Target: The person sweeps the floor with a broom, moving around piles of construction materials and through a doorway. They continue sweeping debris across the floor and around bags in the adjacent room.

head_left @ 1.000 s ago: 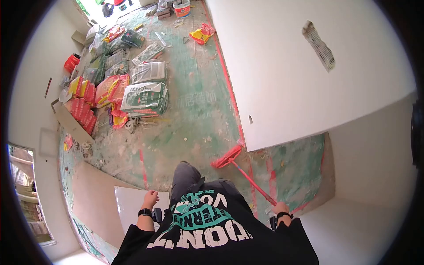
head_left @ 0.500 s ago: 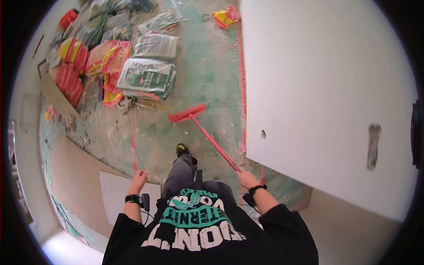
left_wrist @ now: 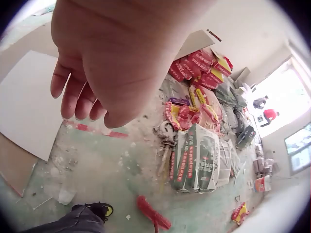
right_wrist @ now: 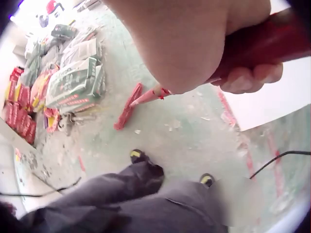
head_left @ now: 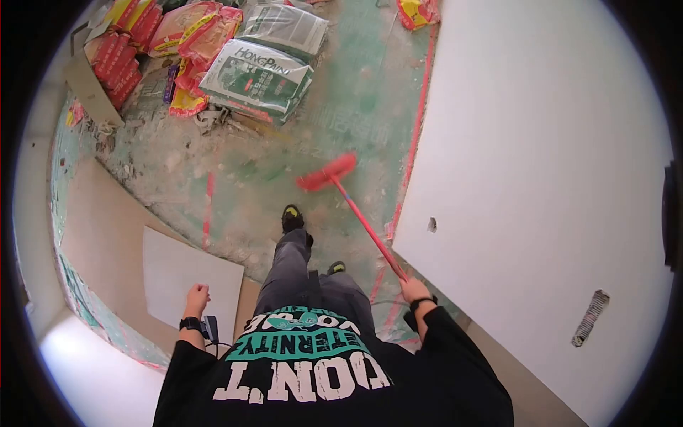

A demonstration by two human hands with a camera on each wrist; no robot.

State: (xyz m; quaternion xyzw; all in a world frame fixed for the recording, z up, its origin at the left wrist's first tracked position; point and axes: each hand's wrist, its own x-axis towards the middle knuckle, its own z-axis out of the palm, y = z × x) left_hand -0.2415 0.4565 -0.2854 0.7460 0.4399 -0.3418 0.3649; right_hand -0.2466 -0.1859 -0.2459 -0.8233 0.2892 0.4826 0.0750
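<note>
My right hand (head_left: 415, 290) grips the upper end of a red broom's handle (head_left: 371, 231); in the right wrist view the fingers of the hand (right_wrist: 209, 48) curl round the thick red grip (right_wrist: 267, 41). The red broom head (head_left: 327, 173) lies on the dusty green floor, ahead and to the right of the front shoe. Holding nothing, my left hand (head_left: 198, 296) hangs at my left side. Its fingers droop loosely curled in the left wrist view, where the hand (left_wrist: 102, 63) is far above the floor.
Stacked paint bags (head_left: 260, 78) and red and yellow packages (head_left: 117, 64) lie ahead on the left. A white board (head_left: 192, 274) rests on a brown sheet at left. A white wall (head_left: 526, 178) stands on the right. Two people are in the distance in the left wrist view.
The broom swung leftward from beside the wall's end, then shifted slightly right with my right hand. The bags are now closer, and the left hand has moved left.
</note>
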